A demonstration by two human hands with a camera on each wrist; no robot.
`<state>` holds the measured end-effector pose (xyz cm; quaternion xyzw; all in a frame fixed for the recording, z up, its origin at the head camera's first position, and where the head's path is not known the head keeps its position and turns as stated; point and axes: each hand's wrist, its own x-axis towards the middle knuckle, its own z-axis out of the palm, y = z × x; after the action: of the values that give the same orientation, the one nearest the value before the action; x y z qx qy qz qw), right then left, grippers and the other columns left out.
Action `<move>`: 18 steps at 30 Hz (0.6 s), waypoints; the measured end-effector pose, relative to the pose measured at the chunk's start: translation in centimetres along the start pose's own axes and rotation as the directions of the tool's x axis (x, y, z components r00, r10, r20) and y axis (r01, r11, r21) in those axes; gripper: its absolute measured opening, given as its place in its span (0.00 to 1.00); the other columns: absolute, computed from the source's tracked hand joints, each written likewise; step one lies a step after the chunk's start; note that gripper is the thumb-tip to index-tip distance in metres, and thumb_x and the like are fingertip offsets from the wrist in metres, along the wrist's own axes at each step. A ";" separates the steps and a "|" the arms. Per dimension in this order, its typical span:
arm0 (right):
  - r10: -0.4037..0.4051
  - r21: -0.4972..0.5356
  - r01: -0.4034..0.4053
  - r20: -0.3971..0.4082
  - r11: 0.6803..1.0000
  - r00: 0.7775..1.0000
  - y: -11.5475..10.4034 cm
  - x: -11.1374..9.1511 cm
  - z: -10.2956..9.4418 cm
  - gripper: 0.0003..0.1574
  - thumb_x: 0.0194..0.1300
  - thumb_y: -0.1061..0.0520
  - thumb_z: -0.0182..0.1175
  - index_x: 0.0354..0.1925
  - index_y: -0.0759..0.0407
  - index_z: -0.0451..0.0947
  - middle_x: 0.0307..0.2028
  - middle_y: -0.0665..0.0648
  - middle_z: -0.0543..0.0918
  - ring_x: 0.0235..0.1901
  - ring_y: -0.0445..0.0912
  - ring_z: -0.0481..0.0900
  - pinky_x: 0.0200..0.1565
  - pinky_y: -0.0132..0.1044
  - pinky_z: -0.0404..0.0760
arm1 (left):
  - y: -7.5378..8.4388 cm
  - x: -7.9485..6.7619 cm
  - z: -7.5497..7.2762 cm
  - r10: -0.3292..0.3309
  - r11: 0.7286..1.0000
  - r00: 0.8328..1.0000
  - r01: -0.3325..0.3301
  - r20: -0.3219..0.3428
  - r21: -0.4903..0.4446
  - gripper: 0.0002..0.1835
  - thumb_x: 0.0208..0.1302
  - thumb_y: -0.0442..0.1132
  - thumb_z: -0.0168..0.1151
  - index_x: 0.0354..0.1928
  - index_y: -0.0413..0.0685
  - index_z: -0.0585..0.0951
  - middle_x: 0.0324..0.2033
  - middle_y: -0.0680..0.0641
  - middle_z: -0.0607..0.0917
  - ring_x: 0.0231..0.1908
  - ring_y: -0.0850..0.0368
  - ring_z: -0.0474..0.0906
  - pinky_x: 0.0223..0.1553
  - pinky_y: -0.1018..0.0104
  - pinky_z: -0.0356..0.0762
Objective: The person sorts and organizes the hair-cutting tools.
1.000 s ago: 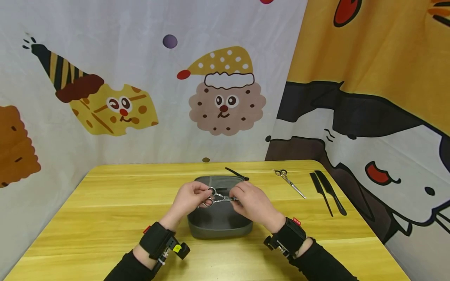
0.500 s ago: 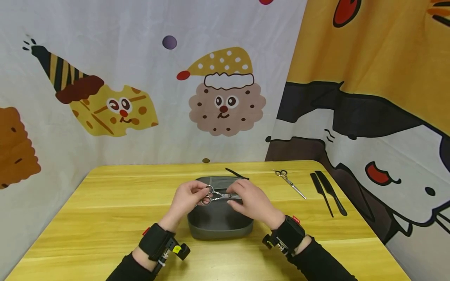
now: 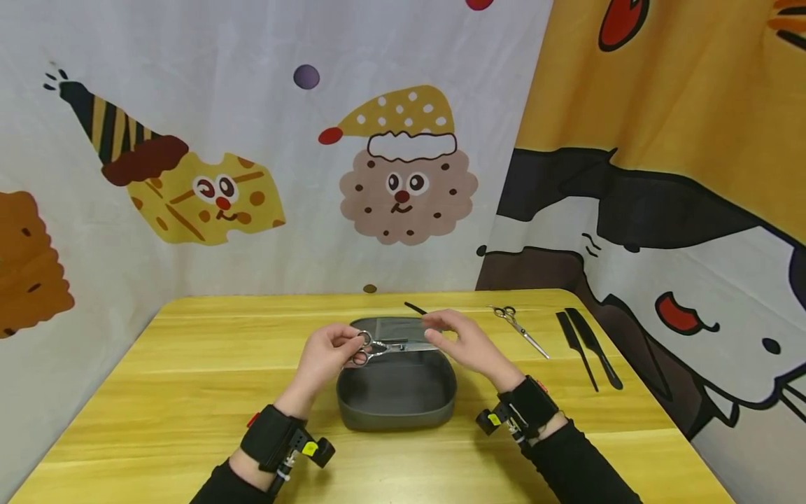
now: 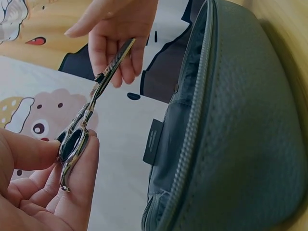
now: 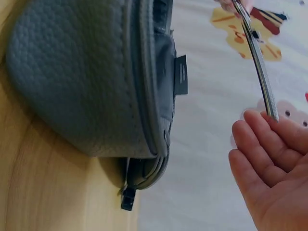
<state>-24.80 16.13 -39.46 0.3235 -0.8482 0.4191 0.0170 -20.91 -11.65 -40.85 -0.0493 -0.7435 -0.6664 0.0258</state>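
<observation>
My left hand (image 3: 324, 357) pinches the finger rings of a pair of silver thinning scissors (image 3: 378, 347) between thumb and fingers. Their blades point right, and comb-like teeth show along one blade in the left wrist view. My right hand (image 3: 464, 341) is beside the blade tips, fingers extended and loosely spread. In the right wrist view the scissors' tip (image 5: 270, 108) lies right at the fingertips, with the palm bare. Below the scissors sits a dark grey, pebbled zip pouch (image 4: 250, 130), its mouth unzipped and a small black label (image 4: 153, 142) at the opening.
A second pair of silver scissors (image 3: 521, 332) lies on the wooden table (image 3: 220, 392) at the back right. Two black combs (image 3: 573, 343) rest side by side nearer the right edge. Behind the pouch a thin black strip (image 3: 414, 307) shows. A cartoon-printed curtain (image 3: 252, 266) hangs behind the table.
The right hand has let go of the scissors' blades, opened its fingers and moved slightly right and up. The left hand has shifted a little left with the scissors, baring the blades.
</observation>
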 end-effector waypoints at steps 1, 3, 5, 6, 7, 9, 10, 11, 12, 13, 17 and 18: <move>0.028 0.033 -0.028 -0.001 0.999 1.000 0.2 0.1 -0.1 0.24 0.77 0.52 0.53 0.63 0.62 0.73 0.57 0.61 0.79 0.56 0.55 0.77 0.59 0.53 0.72 | 0.0 0.0 -0.1 -0.004 1.000 1.000 0.004 0.000 -0.006 0.07 0.66 0.28 0.63 0.43 0.30 0.81 0.31 0.38 0.87 0.28 0.51 0.85 0.33 0.60 0.85; 0.080 0.081 -0.079 -0.006 0.994 0.997 0.1 0.2 -0.4 0.23 0.78 0.54 0.49 0.64 0.66 0.72 0.56 0.64 0.79 0.57 0.58 0.77 0.60 0.54 0.72 | -0.2 -0.1 -0.4 -0.011 1.000 1.000 0.011 -0.003 -0.012 0.07 0.67 0.28 0.62 0.42 0.30 0.80 0.32 0.38 0.87 0.28 0.52 0.85 0.34 0.61 0.85; 0.136 0.108 -0.134 -0.016 0.985 0.991 0.6 0.3 -0.5 0.24 0.80 0.53 0.46 0.63 0.68 0.72 0.55 0.66 0.80 0.57 0.59 0.77 0.60 0.54 0.72 | -0.3 -0.3 -0.7 -0.023 1.000 1.000 0.023 -0.009 -0.020 0.06 0.67 0.28 0.62 0.42 0.29 0.80 0.32 0.37 0.87 0.28 0.52 0.85 0.34 0.61 0.85; 0.169 0.117 -0.165 -0.023 0.979 0.985 0.8 0.3 -0.6 0.25 0.80 0.53 0.46 0.63 0.68 0.71 0.55 0.67 0.80 0.56 0.59 0.78 0.59 0.53 0.73 | -0.3 -0.4 -0.8 -0.030 0.999 0.999 0.029 -0.012 -0.026 0.06 0.67 0.28 0.62 0.42 0.29 0.80 0.32 0.36 0.87 0.28 0.52 0.85 0.34 0.60 0.85; 0.203 0.129 -0.197 -0.030 0.972 0.979 1.1 0.3 -0.7 0.26 0.80 0.51 0.45 0.63 0.69 0.72 0.54 0.67 0.80 0.56 0.59 0.78 0.59 0.53 0.73 | -0.4 -0.5 -1.0 -0.035 0.999 0.999 0.034 -0.014 -0.031 0.07 0.67 0.28 0.62 0.42 0.29 0.80 0.32 0.36 0.87 0.28 0.52 0.85 0.35 0.60 0.85; 0.254 0.137 -0.245 -0.050 0.960 0.966 2.1 0.4 -0.6 0.29 0.79 0.47 0.46 0.62 0.67 0.73 0.53 0.66 0.81 0.54 0.58 0.79 0.59 0.52 0.74 | -0.5 -0.7 -1.4 -0.047 0.998 0.999 0.046 -0.017 -0.030 0.07 0.67 0.28 0.62 0.42 0.29 0.79 0.33 0.35 0.87 0.29 0.52 0.85 0.36 0.59 0.85; 0.271 0.145 -0.261 -0.059 0.954 0.961 2.4 0.4 -0.7 0.30 0.79 0.45 0.47 0.62 0.67 0.74 0.53 0.65 0.81 0.54 0.57 0.80 0.58 0.51 0.75 | -0.6 -0.8 -1.5 -0.051 0.998 0.999 0.050 -0.019 -0.033 0.06 0.67 0.28 0.61 0.42 0.29 0.79 0.33 0.35 0.87 0.29 0.52 0.85 0.36 0.59 0.85; 0.288 0.159 -0.275 -0.064 0.948 0.956 2.6 0.4 -0.7 0.30 0.78 0.44 0.48 0.61 0.67 0.74 0.53 0.65 0.81 0.53 0.58 0.80 0.58 0.50 0.75 | -0.7 -0.8 -1.7 -0.052 0.998 0.998 0.052 -0.019 -0.035 0.06 0.67 0.28 0.61 0.42 0.29 0.79 0.33 0.34 0.86 0.29 0.52 0.85 0.36 0.59 0.85; 0.300 0.171 -0.286 -0.067 0.943 0.952 2.9 0.4 -0.8 0.30 0.78 0.44 0.48 0.60 0.67 0.75 0.52 0.66 0.81 0.53 0.59 0.80 0.58 0.50 0.75 | -0.7 -0.9 -2.0 -0.054 0.998 0.998 0.053 -0.023 -0.036 0.06 0.67 0.28 0.61 0.42 0.29 0.79 0.34 0.34 0.86 0.29 0.53 0.85 0.36 0.59 0.85; 0.305 0.184 -0.289 -0.064 0.939 0.950 3.1 0.4 -0.8 0.30 0.78 0.44 0.48 0.60 0.68 0.74 0.52 0.67 0.81 0.53 0.60 0.79 0.58 0.50 0.75 | -0.8 -1.0 -2.2 -0.054 0.998 0.998 0.053 -0.025 -0.037 0.07 0.67 0.28 0.61 0.42 0.29 0.79 0.34 0.34 0.86 0.29 0.53 0.85 0.36 0.60 0.85; 0.338 0.245 -0.318 -0.042 0.916 0.940 3.7 0.4 -0.9 0.31 0.79 0.46 0.48 0.60 0.72 0.72 0.53 0.73 0.78 0.54 0.65 0.77 0.58 0.51 0.75 | -1.1 -1.1 -3.0 -0.059 0.997 0.997 0.056 -0.042 -0.058 0.07 0.67 0.27 0.61 0.42 0.27 0.79 0.34 0.34 0.86 0.29 0.54 0.85 0.36 0.60 0.85; 0.351 0.252 -0.331 -0.036 0.909 0.936 3.8 0.4 -0.9 0.32 0.79 0.46 0.48 0.61 0.73 0.71 0.53 0.74 0.78 0.54 0.65 0.77 0.57 0.51 0.76 | -1.2 -1.1 -3.2 -0.060 0.997 0.997 0.057 -0.044 -0.061 0.07 0.67 0.27 0.61 0.43 0.27 0.78 0.34 0.33 0.86 0.29 0.54 0.85 0.37 0.60 0.85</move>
<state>-27.48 18.24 -41.40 0.1528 -0.8327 0.5286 -0.0619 -20.00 -14.99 -41.78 -0.0131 -0.7237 -0.6896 0.0218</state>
